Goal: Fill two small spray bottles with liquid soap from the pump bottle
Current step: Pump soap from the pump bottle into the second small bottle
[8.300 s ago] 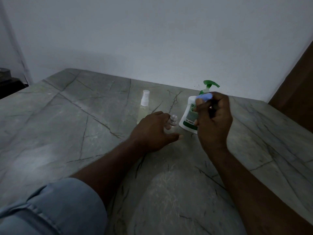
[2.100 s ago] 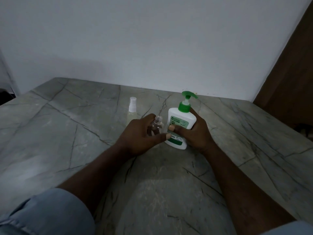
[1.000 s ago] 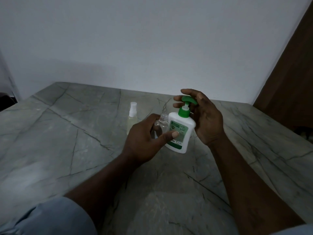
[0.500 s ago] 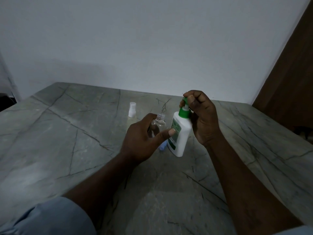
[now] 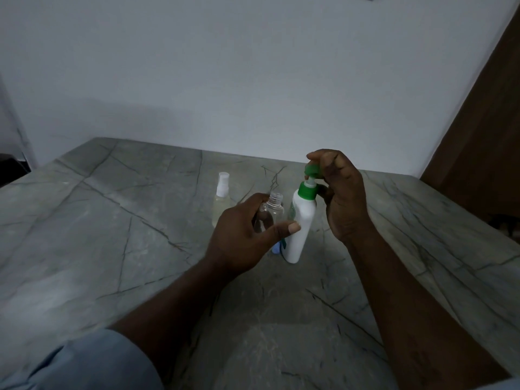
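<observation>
A pale grey wall [image 5: 253, 66] fills the upper half of the frame, with a dark brown panel [image 5: 484, 136] running down the right edge. Below it a grey-green veined stone surface [image 5: 98, 235] spreads across the lower half. Two bare forearms reach in from the bottom, and a light blue sleeve [image 5: 84, 364] sits in the lower left corner.

At the centre, the white pump bottle [image 5: 302, 220] has its base on the surface and leans a little to the right at the top. The right hand [image 5: 342, 198], just right of centre, has its fingers curled over the green pump head [image 5: 311, 170] and pinches it. The left hand [image 5: 244, 237], just left of centre, curls around the uncapped clear spray bottle [image 5: 274, 208], held upright right beside the pump bottle with its open threaded neck below the pump head; the thumb stretches across and touches the white bottle's side.

Further left and behind stands the capped spray bottle [image 5: 221, 204], white top on, apart from both hands. A small blue object [image 5: 277, 247] peeks out at the foot of the pump bottle, mostly hidden under the left hand
</observation>
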Demonstrator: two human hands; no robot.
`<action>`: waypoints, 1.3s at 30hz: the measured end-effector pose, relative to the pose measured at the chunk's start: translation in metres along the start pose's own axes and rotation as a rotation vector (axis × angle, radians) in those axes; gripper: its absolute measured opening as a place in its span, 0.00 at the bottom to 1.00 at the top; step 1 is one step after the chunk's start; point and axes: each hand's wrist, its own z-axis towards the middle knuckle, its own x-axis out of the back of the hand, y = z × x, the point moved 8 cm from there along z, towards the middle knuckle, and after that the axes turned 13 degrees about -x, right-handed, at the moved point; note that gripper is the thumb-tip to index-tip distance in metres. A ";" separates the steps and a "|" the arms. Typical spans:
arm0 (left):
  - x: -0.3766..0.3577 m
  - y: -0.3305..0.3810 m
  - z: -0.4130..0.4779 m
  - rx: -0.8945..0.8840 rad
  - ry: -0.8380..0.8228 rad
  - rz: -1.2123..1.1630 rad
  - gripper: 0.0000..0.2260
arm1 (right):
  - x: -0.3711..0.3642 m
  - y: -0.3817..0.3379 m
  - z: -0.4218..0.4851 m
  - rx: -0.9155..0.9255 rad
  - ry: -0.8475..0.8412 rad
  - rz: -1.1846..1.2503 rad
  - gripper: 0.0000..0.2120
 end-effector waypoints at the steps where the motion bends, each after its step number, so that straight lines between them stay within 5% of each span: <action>1: 0.000 0.001 0.000 -0.005 0.001 -0.007 0.38 | 0.002 -0.002 0.002 -0.012 0.020 -0.007 0.16; 6: 0.003 0.015 0.009 -0.039 0.034 -0.048 0.34 | 0.009 -0.031 0.025 -0.057 0.077 -0.113 0.22; 15: -0.009 0.029 0.031 -0.096 -0.036 -0.087 0.32 | -0.031 -0.039 0.060 -0.141 -0.131 -0.621 0.12; 28: -0.007 0.022 0.039 -0.016 -0.037 -0.102 0.34 | -0.049 -0.047 0.066 -0.121 -0.242 -0.855 0.10; 39: -0.003 0.006 0.030 0.127 0.057 -0.566 0.15 | -0.056 -0.035 0.068 -0.193 -0.160 -0.755 0.07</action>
